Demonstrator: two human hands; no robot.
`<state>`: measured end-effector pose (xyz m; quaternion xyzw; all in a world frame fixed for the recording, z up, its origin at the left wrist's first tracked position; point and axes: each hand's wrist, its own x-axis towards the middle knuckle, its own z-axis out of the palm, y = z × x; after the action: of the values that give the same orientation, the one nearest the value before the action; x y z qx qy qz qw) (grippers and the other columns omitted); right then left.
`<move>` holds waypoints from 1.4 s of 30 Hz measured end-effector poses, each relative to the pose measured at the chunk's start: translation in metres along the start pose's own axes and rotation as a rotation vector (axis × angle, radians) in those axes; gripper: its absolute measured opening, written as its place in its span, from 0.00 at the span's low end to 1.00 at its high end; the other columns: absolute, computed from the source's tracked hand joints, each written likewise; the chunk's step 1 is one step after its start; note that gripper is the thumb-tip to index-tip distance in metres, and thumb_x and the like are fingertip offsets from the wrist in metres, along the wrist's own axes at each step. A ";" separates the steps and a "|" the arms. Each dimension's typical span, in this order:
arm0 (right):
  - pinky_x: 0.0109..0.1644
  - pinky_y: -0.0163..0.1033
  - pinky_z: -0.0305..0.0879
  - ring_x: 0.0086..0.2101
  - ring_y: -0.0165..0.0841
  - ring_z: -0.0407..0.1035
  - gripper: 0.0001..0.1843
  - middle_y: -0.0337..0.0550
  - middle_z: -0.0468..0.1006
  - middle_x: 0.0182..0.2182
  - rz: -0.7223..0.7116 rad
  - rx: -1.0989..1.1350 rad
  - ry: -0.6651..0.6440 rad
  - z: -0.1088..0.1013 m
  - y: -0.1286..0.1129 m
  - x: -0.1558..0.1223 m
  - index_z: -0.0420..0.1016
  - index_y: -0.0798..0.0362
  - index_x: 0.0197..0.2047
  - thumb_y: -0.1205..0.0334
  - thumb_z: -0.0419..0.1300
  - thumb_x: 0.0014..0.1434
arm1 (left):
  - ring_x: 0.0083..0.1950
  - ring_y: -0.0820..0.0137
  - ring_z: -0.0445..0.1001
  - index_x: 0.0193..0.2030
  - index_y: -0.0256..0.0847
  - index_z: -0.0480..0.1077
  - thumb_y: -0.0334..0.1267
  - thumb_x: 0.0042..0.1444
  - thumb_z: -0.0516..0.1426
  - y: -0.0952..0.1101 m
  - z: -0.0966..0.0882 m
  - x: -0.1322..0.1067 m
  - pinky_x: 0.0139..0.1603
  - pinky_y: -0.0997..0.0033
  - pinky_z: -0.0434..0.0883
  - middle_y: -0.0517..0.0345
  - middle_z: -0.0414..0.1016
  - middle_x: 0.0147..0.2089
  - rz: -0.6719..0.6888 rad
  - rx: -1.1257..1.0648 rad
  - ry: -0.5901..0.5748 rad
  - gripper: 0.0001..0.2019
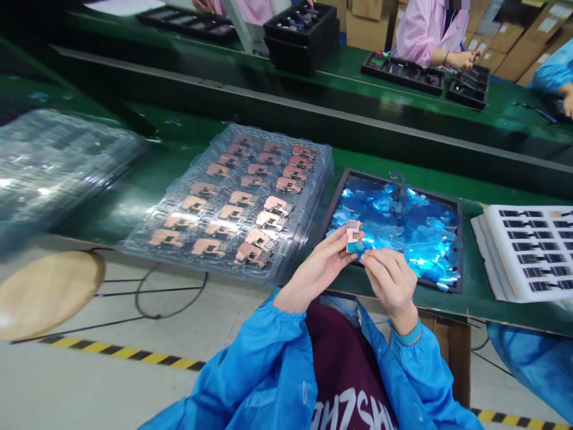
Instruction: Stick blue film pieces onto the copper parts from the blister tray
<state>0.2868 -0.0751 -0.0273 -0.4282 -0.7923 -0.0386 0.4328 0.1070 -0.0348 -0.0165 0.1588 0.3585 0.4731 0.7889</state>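
My left hand point(320, 266) holds a small copper-coloured circuit board point(353, 230) by its left side, between thumb and fingers. A strip of blue film point(356, 246) covers the board's lower end. At that lower right corner, the fingertips of my right hand point(391, 278) are pinched together on the film's edge; the exact contact is too small to make out. Beneath the board, a black tray point(457, 239) holds a heap of shiny blue film pieces point(403, 209). Left of my hands, several similar boards point(242, 212) lie in rows on a stack of clear plastic trays point(179, 191).
Another stack of clear trays point(58, 161) stands at far left. White foam trays with black parts point(532, 251) sit at right. Behind a raised dark rail point(268, 101), co-workers' hands point(463, 60) work near black bins point(302, 42). A round stool point(49, 292) stands below left.
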 end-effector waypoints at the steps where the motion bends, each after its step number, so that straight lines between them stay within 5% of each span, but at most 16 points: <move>1: 0.54 0.45 0.80 0.47 0.38 0.82 0.16 0.45 0.88 0.47 -0.010 0.006 -0.006 0.001 0.000 -0.002 0.80 0.45 0.57 0.72 0.64 0.71 | 0.51 0.67 0.81 0.53 0.41 0.82 0.35 0.64 0.69 0.000 -0.001 0.002 0.50 0.72 0.78 0.50 0.83 0.56 0.019 -0.006 0.017 0.12; 6: 0.50 0.45 0.79 0.44 0.37 0.82 0.11 0.44 0.87 0.42 0.033 0.085 0.130 0.010 0.004 -0.004 0.79 0.46 0.54 0.70 0.62 0.73 | 0.50 0.68 0.82 0.49 0.39 0.81 0.33 0.63 0.69 0.000 -0.006 0.015 0.49 0.72 0.77 0.50 0.84 0.55 0.167 -0.054 0.164 0.09; 10: 0.39 0.41 0.73 0.38 0.37 0.77 0.09 0.46 0.83 0.39 0.363 -0.032 0.284 0.024 0.033 0.006 0.77 0.50 0.55 0.64 0.60 0.75 | 0.49 0.66 0.83 0.51 0.37 0.79 0.33 0.58 0.71 -0.004 -0.006 0.015 0.49 0.68 0.77 0.47 0.85 0.53 0.209 -0.035 0.222 0.14; 12: 0.43 0.44 0.74 0.42 0.41 0.76 0.14 0.51 0.82 0.42 0.491 -0.118 0.163 0.034 0.055 0.011 0.76 0.53 0.61 0.60 0.57 0.76 | 0.46 0.65 0.84 0.53 0.36 0.79 0.37 0.57 0.72 -0.007 -0.005 0.011 0.47 0.68 0.76 0.46 0.86 0.50 0.223 0.012 0.195 0.18; 15: 0.58 0.59 0.71 0.55 0.50 0.71 0.16 0.62 0.80 0.54 0.457 -0.216 -0.064 0.047 0.083 0.014 0.78 0.56 0.58 0.60 0.54 0.76 | 0.43 0.65 0.84 0.53 0.37 0.79 0.42 0.55 0.74 -0.011 -0.002 0.005 0.45 0.67 0.76 0.47 0.86 0.47 0.289 0.085 0.169 0.22; 17: 0.63 0.65 0.67 0.61 0.54 0.67 0.17 0.66 0.75 0.61 0.431 -0.239 -0.089 0.052 0.088 0.014 0.79 0.56 0.58 0.62 0.52 0.75 | 0.42 0.63 0.84 0.51 0.39 0.79 0.45 0.54 0.75 -0.009 -0.002 -0.001 0.45 0.65 0.78 0.48 0.86 0.46 0.349 0.159 0.162 0.22; 21: 0.65 0.66 0.67 0.64 0.53 0.68 0.18 0.63 0.75 0.63 0.361 -0.147 -0.022 0.054 0.065 0.014 0.77 0.52 0.62 0.62 0.52 0.76 | 0.43 0.59 0.84 0.51 0.43 0.81 0.46 0.58 0.72 0.021 -0.015 -0.027 0.48 0.59 0.80 0.50 0.86 0.46 0.520 0.431 0.200 0.17; 25: 0.64 0.61 0.70 0.61 0.49 0.72 0.17 0.58 0.79 0.60 0.231 0.068 -0.049 0.059 0.026 0.018 0.76 0.49 0.64 0.62 0.55 0.76 | 0.50 0.59 0.82 0.53 0.45 0.83 0.43 0.64 0.66 0.094 -0.056 -0.065 0.59 0.55 0.77 0.49 0.84 0.52 0.702 0.986 0.455 0.12; 28: 0.63 0.60 0.71 0.60 0.48 0.72 0.16 0.57 0.79 0.60 0.184 0.157 -0.100 0.066 0.009 0.021 0.77 0.49 0.63 0.63 0.56 0.76 | 0.50 0.58 0.82 0.56 0.44 0.81 0.42 0.64 0.65 0.151 -0.095 -0.085 0.58 0.56 0.76 0.50 0.85 0.48 0.653 1.287 0.632 0.14; 31: 0.63 0.59 0.72 0.59 0.48 0.72 0.16 0.56 0.79 0.59 0.192 0.175 -0.110 0.069 0.010 0.021 0.77 0.49 0.62 0.63 0.57 0.75 | 0.46 0.60 0.82 0.48 0.43 0.80 0.41 0.63 0.64 0.186 -0.129 -0.090 0.53 0.61 0.75 0.51 0.84 0.43 0.502 1.495 0.599 0.09; 36: 0.62 0.59 0.72 0.59 0.48 0.72 0.15 0.55 0.80 0.59 0.215 0.173 -0.090 0.064 0.017 0.021 0.78 0.48 0.61 0.63 0.57 0.75 | 0.47 0.62 0.80 0.42 0.44 0.79 0.41 0.64 0.61 0.197 -0.158 -0.078 0.54 0.62 0.73 0.51 0.84 0.46 0.358 1.681 0.357 0.06; 42: 0.64 0.56 0.72 0.60 0.47 0.72 0.15 0.53 0.82 0.58 0.012 0.298 -0.226 0.084 -0.023 0.038 0.77 0.51 0.62 0.66 0.57 0.76 | 0.58 0.54 0.75 0.43 0.45 0.82 0.38 0.67 0.60 0.184 -0.168 -0.080 0.68 0.49 0.67 0.46 0.82 0.53 0.411 1.956 0.379 0.07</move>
<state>0.2059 -0.0286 -0.0446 -0.3658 -0.8303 0.1299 0.3999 -0.1532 -0.0260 0.0081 0.7155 0.6731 0.1162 0.1468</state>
